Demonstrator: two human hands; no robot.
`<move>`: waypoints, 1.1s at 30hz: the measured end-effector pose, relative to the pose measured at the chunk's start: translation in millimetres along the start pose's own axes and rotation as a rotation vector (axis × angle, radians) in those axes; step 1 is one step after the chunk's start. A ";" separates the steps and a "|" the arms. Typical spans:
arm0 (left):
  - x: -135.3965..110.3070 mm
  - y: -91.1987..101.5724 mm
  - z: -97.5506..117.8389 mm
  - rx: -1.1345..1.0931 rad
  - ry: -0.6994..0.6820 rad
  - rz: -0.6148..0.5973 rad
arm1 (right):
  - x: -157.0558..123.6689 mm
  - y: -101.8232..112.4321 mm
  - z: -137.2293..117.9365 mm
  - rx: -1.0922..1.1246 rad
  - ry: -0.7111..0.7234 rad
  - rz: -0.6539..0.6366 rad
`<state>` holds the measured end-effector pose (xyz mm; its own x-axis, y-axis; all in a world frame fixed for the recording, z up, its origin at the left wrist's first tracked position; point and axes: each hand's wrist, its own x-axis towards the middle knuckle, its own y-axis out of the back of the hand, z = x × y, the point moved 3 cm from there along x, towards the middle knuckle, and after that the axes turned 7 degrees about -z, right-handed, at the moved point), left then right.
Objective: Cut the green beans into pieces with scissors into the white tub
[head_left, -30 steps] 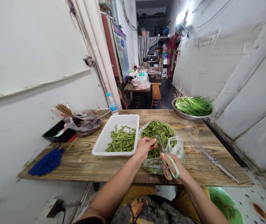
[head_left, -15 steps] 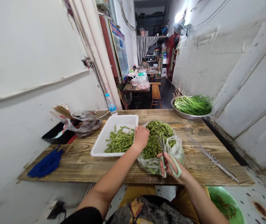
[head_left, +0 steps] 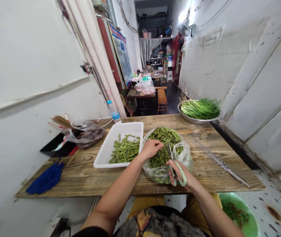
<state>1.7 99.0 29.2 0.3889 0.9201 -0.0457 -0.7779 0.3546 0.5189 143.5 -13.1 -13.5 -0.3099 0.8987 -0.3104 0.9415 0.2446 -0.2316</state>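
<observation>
Green scissors (head_left: 180,173) are in my right hand (head_left: 186,174), with fingers through the handles and blades pointing up and away. My left hand (head_left: 152,148) is above the bag's left part, thumb and fingertips pinched together near the blade tips. What the pinch holds, if anything, is too small to make out. Below both hands a clear plastic bag (head_left: 187,156) stands open, full of green soybean pods (head_left: 164,133). Left of it, a white tray (head_left: 101,158) contains a looser spread of pods (head_left: 124,149).
Metal skewers (head_left: 223,164) lie at the table's right. A steel bowl (head_left: 199,121) of skewered green stalks stands at the back right. A water bottle (head_left: 114,113), a black tray (head_left: 54,146) and a blue cloth (head_left: 45,179) are leftward. A green basin (head_left: 251,219) sits below; a person (head_left: 148,68) sits far back.
My left hand has moved right, from the tray's edge toward the scissor tips. The scissor blades have come closer together. The view has shifted slightly.
</observation>
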 end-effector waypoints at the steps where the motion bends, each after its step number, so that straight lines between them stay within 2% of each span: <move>1: -5.0 -2.0 1.2 -0.060 -0.028 -0.056 | 1.1 -1.6 -0.6 -0.029 0.011 0.009; 3: -12.8 -4.1 3.1 -0.092 -0.075 -0.121 | 2.8 -4.7 -1.6 -0.076 0.043 0.009; 9: -21.6 -1.7 4.7 -0.156 -0.046 -0.150 | 1.7 -3.8 -5.1 -0.169 0.075 0.020; 13: -21.6 -0.1 2.2 -0.230 -0.048 -0.147 | 3.3 0.9 -4.0 -0.192 0.029 0.020; 15: -21.0 0.0 -2.4 -0.338 0.000 -0.139 | 4.6 1.4 -2.2 -0.182 0.005 0.027; 19: -21.3 -3.4 -13.4 -0.717 0.177 -0.073 | 4.1 -4.4 -1.2 -0.069 0.031 -0.014; 22: -22.0 -6.4 -14.8 -0.907 0.155 0.043 | 2.4 -9.5 -0.3 0.074 0.009 -0.085; 26: -23.7 -10.6 -13.0 -0.981 0.104 0.174 | 2.5 -9.5 -0.6 0.110 0.010 -0.104; 33: -28.4 -21.1 -8.9 -0.953 0.128 0.174 | 3.5 -9.3 -3.6 0.033 0.036 -0.069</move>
<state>2.6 66.8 11.9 0.2180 0.9635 -0.1551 -0.9143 0.1461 -0.3777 134.1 -10.9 -9.1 -0.3685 0.8926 -0.2597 0.9131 0.2950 -0.2816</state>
